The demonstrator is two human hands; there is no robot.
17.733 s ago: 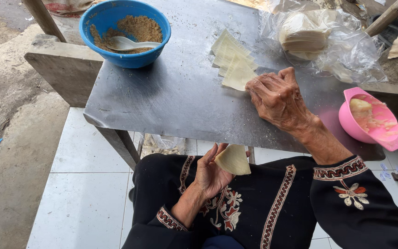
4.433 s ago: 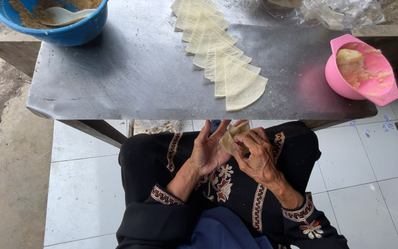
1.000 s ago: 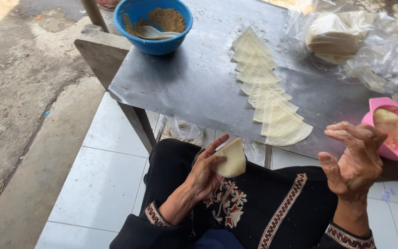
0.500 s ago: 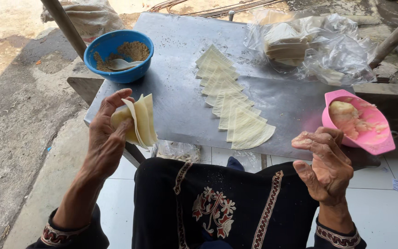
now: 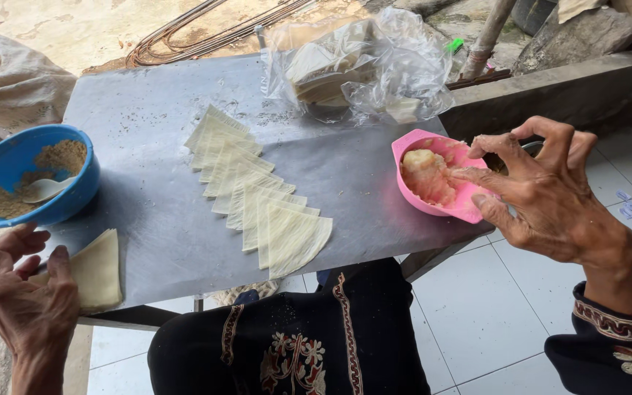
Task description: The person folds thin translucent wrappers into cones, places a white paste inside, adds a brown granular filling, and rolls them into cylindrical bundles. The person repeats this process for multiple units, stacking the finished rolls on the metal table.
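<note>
Your left hand (image 5: 27, 303), at the lower left of the frame, pinches a folded pastry (image 5: 95, 269) against the tabletop (image 5: 148, 132) edge, just below the blue bowl (image 5: 27, 179). Your right hand (image 5: 543, 194), at the right, holds nothing, its fingers half spread over the pink bowl (image 5: 437, 179) of paste. Wrappers (image 5: 257, 205) fan across the middle.

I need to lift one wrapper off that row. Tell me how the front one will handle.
The front wrapper looks thin and flat, so probably floppy and very light. It overlaps the row behind it, so it may drag a neighbour along. Thin edges suggest it could tear if pinched hard.
</note>
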